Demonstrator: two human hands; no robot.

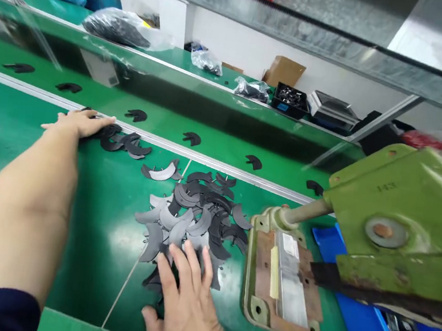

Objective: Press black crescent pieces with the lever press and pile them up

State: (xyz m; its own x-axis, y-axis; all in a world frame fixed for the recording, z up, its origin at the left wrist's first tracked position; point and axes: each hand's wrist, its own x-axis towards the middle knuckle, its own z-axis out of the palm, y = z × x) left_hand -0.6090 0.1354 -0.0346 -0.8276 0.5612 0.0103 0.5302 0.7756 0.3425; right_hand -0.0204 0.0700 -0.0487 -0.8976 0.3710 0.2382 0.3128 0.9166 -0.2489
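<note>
My left hand [76, 124] stretches to the back left, next to the metal rail. Its fingers are spread over a few dark curved pieces [128, 144], and part of what lies beneath it is hidden. A loose heap of grey and black crescent-shaped pieces [184, 212], some with small pins, covers the middle of the green table [101, 236]. At the near edge of that heap lies my right hand [191, 297], fingers apart, the fingertips over or on the closest pieces. Whether they touch is hard to tell.
A green hand press [396, 226] with a metal base plate [290, 283] stands on the right, beside a blue bin [371, 326]. Behind the metal rail [221, 165], single dark pieces [192, 139] lie spaced along a green strip. A grey metal beam [302, 40] crosses overhead.
</note>
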